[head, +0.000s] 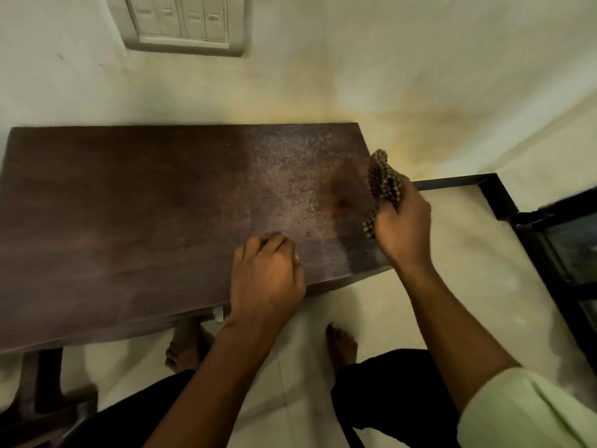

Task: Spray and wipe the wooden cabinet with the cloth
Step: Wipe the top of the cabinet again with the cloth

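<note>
The dark wooden cabinet top (pixel 145 205) fills the left and middle of the head view; its right half is speckled with fine droplets or dust. My right hand (pixel 402 224) grips a bunched checked cloth (pixel 384 181) just above the cabinet's right edge. My left hand (pixel 266 274) rests on the front part of the top with its fingers curled under, and nothing shows in it. No spray bottle is in view.
A pale wall with a switch panel (pixel 184 22) stands behind the cabinet. A black skirting (pixel 484 185) and a dark framed door (pixel 568 250) lie at the right. My bare feet (pixel 342 344) stand on the light floor in front.
</note>
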